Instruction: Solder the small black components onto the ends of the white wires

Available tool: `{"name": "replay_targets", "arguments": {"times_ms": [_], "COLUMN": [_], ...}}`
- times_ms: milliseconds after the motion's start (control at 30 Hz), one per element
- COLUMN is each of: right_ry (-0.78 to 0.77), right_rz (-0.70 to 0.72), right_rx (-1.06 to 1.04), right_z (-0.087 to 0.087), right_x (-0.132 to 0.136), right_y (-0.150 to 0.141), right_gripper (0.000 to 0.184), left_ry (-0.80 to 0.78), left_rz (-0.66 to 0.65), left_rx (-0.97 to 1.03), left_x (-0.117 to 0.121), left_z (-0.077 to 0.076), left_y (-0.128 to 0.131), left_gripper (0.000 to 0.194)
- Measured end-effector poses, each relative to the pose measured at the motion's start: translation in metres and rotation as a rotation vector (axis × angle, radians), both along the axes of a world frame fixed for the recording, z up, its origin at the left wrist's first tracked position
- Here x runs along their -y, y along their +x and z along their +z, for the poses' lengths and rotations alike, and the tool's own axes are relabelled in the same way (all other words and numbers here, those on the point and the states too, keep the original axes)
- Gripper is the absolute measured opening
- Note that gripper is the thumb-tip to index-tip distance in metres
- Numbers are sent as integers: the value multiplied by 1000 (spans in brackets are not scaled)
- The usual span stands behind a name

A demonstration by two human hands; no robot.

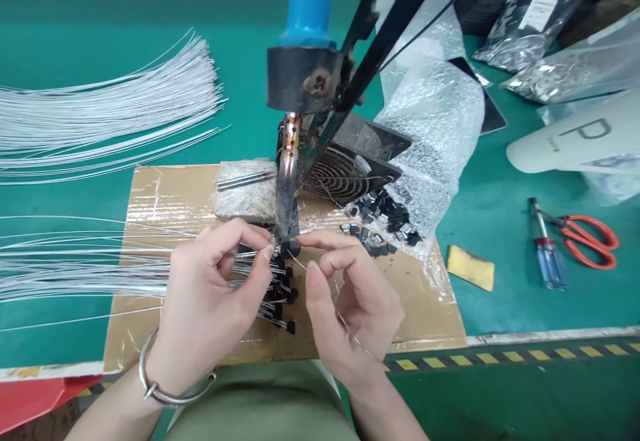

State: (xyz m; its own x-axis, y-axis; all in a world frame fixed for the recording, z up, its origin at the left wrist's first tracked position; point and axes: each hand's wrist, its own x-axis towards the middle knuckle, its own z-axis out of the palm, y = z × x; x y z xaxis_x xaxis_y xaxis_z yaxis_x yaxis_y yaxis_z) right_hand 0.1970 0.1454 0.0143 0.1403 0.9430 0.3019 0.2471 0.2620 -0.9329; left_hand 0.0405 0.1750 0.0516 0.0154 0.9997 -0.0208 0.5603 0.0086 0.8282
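Note:
My left hand point(213, 298) is closed, with thumb and fingertips pinching the end of a thin white wire beside a small black connector point(289, 248). Right above this connector comes the tip of a soldering iron point(286, 191) with a blue handle, fixed in a black stand. Thin solder wire point(356, 341) runs through my right hand point(353, 294) toward the connector. That hand's fingers are curled round the solder, and its index fingertip is at the connector's right side. Under my hands lie several wires with black connector ends point(285, 294); my left hand partly hides them.
Cardboard point(420, 308) covers the work spot. A white wire bundle point(165, 101) lies at the left. Loose black parts point(385, 214) rest by bubble wrap point(430, 121). At right are a yellow sponge point(471, 268), a screwdriver point(550, 258), red-handled pliers point(593, 241) and a white cylinder point(565, 138).

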Motion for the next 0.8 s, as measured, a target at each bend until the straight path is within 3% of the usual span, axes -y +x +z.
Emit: {"name": "replay_targets", "arguments": {"times_ms": [800], "right_ry": [47], "right_rz": [-26], "right_rx": [-88], "right_z": [-1], "right_x": [-2], "right_y": [-8], "right_gripper": [22], "left_ry": [-15], "left_rz": [27], "left_rx": [65], "left_x": [2], "left_z": [4], "left_y": [-1], "left_gripper": [9]}}
